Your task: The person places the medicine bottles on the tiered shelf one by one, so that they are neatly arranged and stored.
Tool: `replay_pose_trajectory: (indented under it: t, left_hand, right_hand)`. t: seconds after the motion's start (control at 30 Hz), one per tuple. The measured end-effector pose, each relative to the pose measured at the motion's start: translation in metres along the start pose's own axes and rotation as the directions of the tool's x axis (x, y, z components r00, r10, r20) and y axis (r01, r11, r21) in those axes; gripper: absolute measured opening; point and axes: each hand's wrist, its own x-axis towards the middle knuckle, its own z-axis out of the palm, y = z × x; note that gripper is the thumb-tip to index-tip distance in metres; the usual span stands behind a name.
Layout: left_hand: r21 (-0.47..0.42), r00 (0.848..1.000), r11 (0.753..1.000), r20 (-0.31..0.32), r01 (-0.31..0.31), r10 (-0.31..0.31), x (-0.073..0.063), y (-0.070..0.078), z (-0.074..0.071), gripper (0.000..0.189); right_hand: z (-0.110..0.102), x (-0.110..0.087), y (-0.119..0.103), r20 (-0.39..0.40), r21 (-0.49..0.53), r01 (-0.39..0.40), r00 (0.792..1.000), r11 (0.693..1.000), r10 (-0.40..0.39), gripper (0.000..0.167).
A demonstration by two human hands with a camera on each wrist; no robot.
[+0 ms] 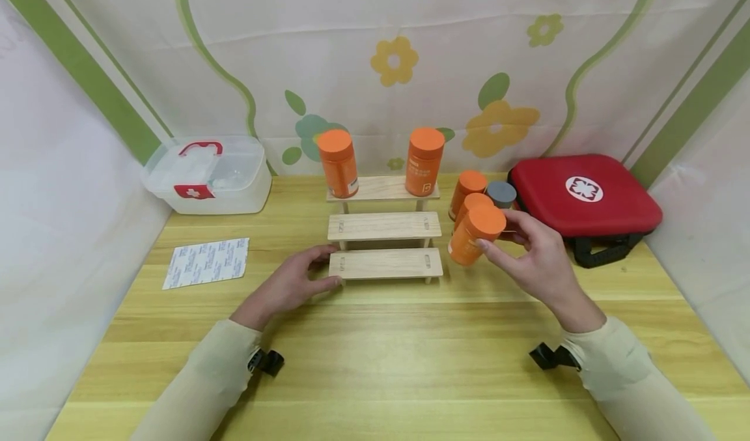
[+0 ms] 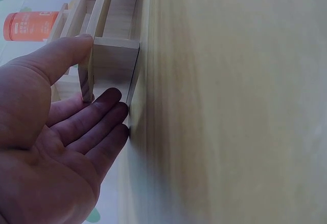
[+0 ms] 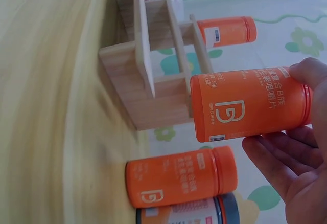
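A three-tier wooden step rack point(image 1: 385, 263) stands mid-table. My left hand point(image 1: 297, 278) grips the left end of its lowest step, thumb along the front and fingers behind. My right hand point(image 1: 536, 262) holds an orange pill bottle point(image 3: 250, 104) near its cap, tilted and raised off the table just right of the rack. Two more orange bottles, one at the left point(image 1: 340, 167) and one at the right point(image 1: 423, 167), stand on the top step. Behind the held bottle are another orange bottle point(image 3: 179, 178) and a grey-capped bottle point(image 1: 501, 195), with one further orange cap point(image 1: 471, 182).
A red first-aid case point(image 1: 586, 197) with a black handle lies at the back right. At the back left sits a clear plastic medicine box point(image 1: 234, 190) with a red latch. A white printed packet point(image 1: 206, 263) lies before it. A patterned curtain point(image 1: 328, 24) hangs behind the table.
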Motion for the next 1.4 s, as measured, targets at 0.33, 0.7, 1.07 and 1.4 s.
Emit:
replay_pose_trajectory:
  t: [0.33,0.7,1.07,1.4]
  left_hand:
    - [-0.003,1.000,1.000,-0.008,-0.007,0.007,-0.001,0.000,0.000,0.069]
    - [0.015,1.000,1.000,0.000,0.013,-0.013,-0.001,0.001,0.000,0.070]
    - [0.010,1.000,1.000,-0.001,0.024,-0.024,-0.001,0.002,-0.001,0.069]
    - [0.011,1.000,1.000,0.000,0.024,-0.024,0.000,0.001,0.000,0.068]
  right_hand:
    - [0.018,0.017,-0.011,-0.020,0.100,0.090,0.996,0.991,-0.088,0.061]
    - [0.038,0.034,-0.020,0.014,0.121,0.174,0.984,0.977,-0.177,0.057]
    - [0.061,0.051,-0.033,0.034,0.182,0.210,0.975,0.961,-0.220,0.059]
    - [0.085,0.065,-0.046,0.061,0.263,0.148,0.984,0.954,-0.169,0.056]
